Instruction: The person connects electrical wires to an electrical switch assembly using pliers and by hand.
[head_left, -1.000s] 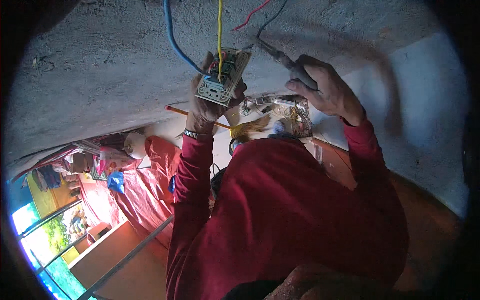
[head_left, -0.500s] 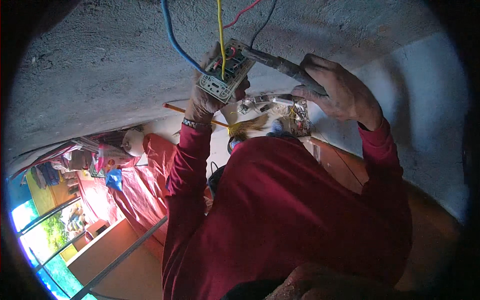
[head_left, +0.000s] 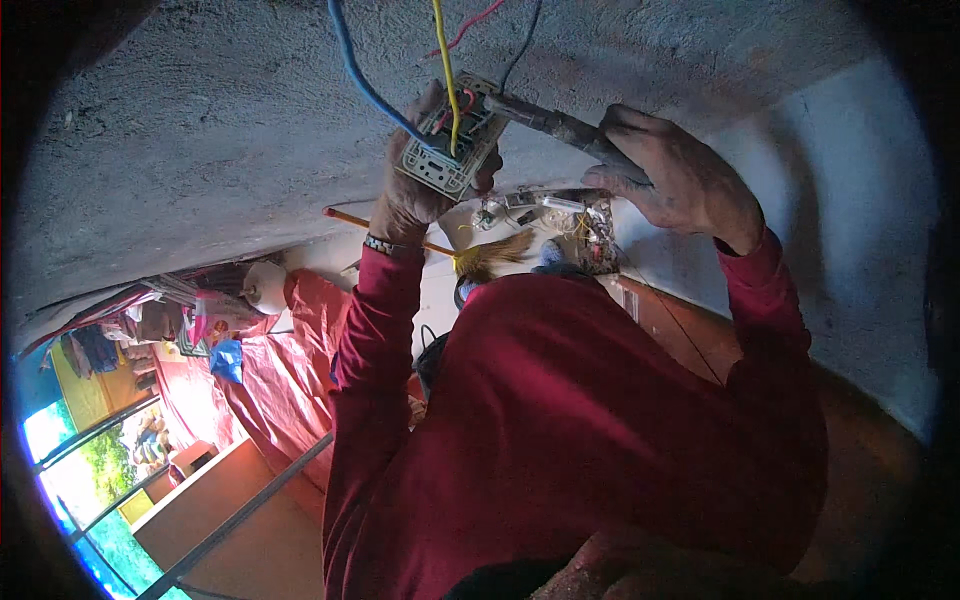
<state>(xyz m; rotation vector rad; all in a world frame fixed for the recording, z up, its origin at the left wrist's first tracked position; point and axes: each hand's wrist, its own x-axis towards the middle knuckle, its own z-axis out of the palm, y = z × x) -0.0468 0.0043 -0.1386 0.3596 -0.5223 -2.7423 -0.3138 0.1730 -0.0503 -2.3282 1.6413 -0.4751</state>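
My left hand (head_left: 407,198) is closed around a pale switch plate (head_left: 434,172), its back turned up with the terminals showing. A blue wire (head_left: 358,78) and a yellow wire (head_left: 446,60) run down into it. Behind the plate hangs a red wire (head_left: 468,32), partly hidden. Along the plate's upper right edge comes a dark wire (head_left: 521,48). My right hand (head_left: 690,180) grips dark pliers (head_left: 552,122) by the handles. Their jaws reach the plate's upper right corner, beside the dark wire's end; whether they clamp it I cannot tell.
A rough grey wall (head_left: 220,130) stands close in front. Below lie a broom (head_left: 495,255) and a board with fittings and loose wires (head_left: 600,240). Pink-red sheeting (head_left: 290,375) covers things at the left, near a metal bar (head_left: 250,505).
The plate and the wires have shifted very slightly to the right. Both hands keep their holds, and the pliers stay at the plate's corner.
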